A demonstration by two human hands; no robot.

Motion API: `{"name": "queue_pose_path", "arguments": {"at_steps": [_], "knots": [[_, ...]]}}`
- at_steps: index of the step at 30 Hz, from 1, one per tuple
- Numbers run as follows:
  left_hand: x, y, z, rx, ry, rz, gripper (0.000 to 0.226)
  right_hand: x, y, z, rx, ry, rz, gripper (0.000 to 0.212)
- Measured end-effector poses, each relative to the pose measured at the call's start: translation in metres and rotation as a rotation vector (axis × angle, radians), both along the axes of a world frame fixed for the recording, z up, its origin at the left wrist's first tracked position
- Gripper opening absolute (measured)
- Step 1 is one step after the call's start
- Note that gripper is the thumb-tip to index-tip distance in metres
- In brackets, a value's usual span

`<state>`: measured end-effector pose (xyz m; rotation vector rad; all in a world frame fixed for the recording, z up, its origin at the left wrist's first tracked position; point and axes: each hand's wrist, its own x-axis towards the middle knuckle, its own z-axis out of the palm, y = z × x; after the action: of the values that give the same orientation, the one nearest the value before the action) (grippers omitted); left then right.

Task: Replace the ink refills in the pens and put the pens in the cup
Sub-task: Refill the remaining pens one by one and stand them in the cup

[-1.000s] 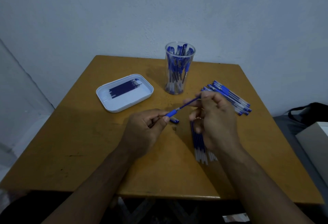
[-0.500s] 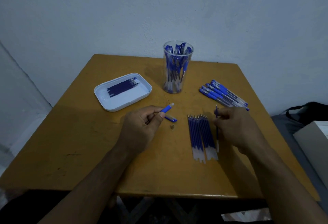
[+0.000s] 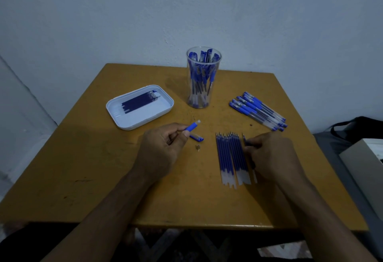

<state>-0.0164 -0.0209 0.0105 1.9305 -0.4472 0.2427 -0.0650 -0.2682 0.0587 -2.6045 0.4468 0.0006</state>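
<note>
Left hand (image 3: 159, 149) grips an open pen barrel (image 3: 192, 126), thumb and fingers curled round it, blue grip end and clear tip poking out toward the cup. Right hand (image 3: 269, 154) is down at the right edge of the fresh refill row (image 3: 232, 158), fingers curled and pinching a single refill (image 3: 244, 139) that lies just beside the row; its lower end is hidden under the hand.

Blue pen cap (image 3: 197, 137) lies on the table (image 3: 83, 178) just beside the left thumb. Small metal tip piece (image 3: 198, 147) sits just below the cap, apart from both hands.

Clear cup (image 3: 203, 79) stands upright at the back centre, holding a bunch of capped blue pens. Pile of blue pens (image 3: 259, 110) lies on the table right of the cup. White tray (image 3: 140, 107) on the left holds a row of dark refills (image 3: 139, 102).

Off the table's right side: a dark bag (image 3: 360, 127) and a pale box (image 3: 364, 162).
</note>
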Motion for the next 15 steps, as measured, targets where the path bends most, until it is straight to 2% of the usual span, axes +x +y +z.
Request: {"name": "queue_pose_path", "arguments": {"at_steps": [5, 15], "knots": [[0.0008, -0.0005, 0.0005, -0.017, 0.005, -0.010, 0.017, 0.0009, 0.0004, -0.0028, 0.069, -0.001, -0.013, 0.025], [0.0013, -0.0002, 0.0010, -0.016, -0.002, -0.018, 0.018, -0.0001, 0.0008, -0.0011, 0.062, 0.012, -0.007, 0.026]]}}
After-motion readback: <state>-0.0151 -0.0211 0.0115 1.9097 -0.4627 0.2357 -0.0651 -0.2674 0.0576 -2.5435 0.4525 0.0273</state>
